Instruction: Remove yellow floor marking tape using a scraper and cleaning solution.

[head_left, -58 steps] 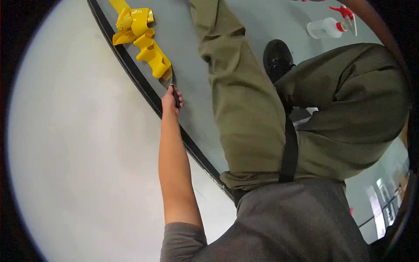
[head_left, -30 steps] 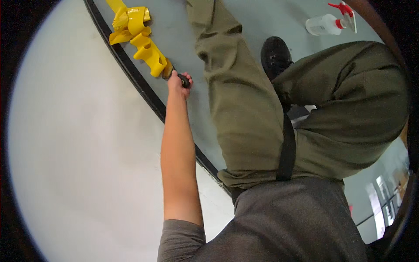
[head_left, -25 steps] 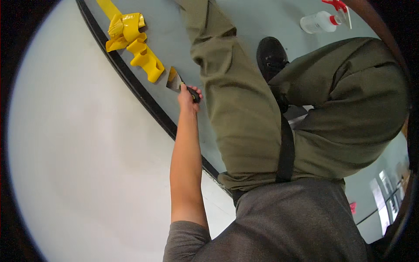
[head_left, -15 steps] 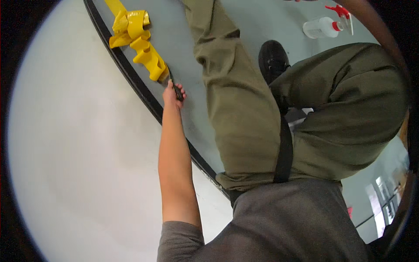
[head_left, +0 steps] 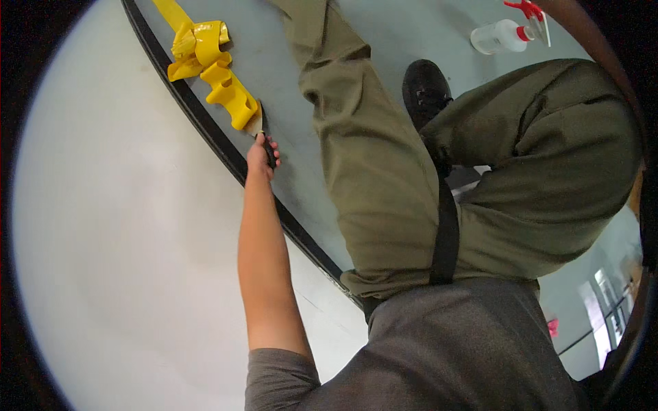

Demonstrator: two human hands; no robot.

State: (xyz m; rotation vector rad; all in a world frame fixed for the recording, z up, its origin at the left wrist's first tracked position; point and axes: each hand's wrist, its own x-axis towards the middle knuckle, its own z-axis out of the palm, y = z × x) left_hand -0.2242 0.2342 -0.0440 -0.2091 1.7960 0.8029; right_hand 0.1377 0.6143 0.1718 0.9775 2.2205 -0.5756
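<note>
My left hand [head_left: 263,157] is closed round the black handle of a putty knife. The flat metal blade of the putty knife [head_left: 256,122] points away from me and touches or slips under the near end of a strip of yellow tape [head_left: 236,103]. This tape is loose and wavy, bunched into a crumpled heap farther off, with a flat length running on to the top edge. My right hand is out of sight; only a dark stretch of what looks like my right arm [head_left: 582,34] shows at the upper right rim.
A black baseboard [head_left: 199,123] runs along the foot of the white wall [head_left: 137,226] at my left. On the grey floor [head_left: 295,198], my bent legs in olive trousers [head_left: 384,185] lie close by. A white spray bottle [head_left: 497,37] with a red trigger lies beyond my shoe [head_left: 426,89].
My left hand has drawn back slightly toward me and left with the putty knife, so more of the blade shows. The fingertips at the top edge have gone out of view.
</note>
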